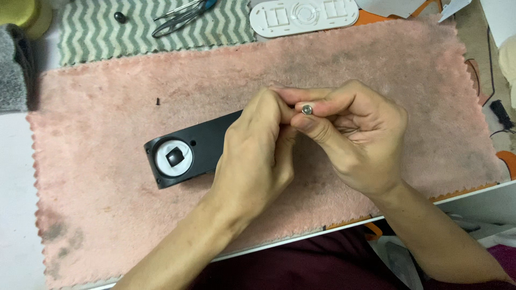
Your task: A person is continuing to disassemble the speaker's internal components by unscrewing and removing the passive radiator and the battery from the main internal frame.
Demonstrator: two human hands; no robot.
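Head view looks down on a desk (pixel 16 215) with a fuzzy pink cloth (pixel 107 225) spread over most of it. At the far left corner sits a yellow-green round thing (pixel 21 16) beside a grey cloth (pixel 12 70). Next to them, along the far edge, lies a green and white zigzag towel (pixel 97 32) with a small dark ball (pixel 120 17) and a pair of tweezers (pixel 180 15) on it. A tiny black screw (pixel 158 101) lies alone on the pink cloth. Near the middle of the cloth lies a black flat case (pixel 207 142) with a white round part (pixel 173 157) at its left end. The left hand (pixel 255 156) is over the right end of the case, fingers curled and pinched up against the other hand. The right hand (pixel 355 142) grips a small silver round piece (pixel 307 109) between thumb and finger, just above the cloth. At the far edge, right of the towel, lies a white oval cover (pixel 303 15)
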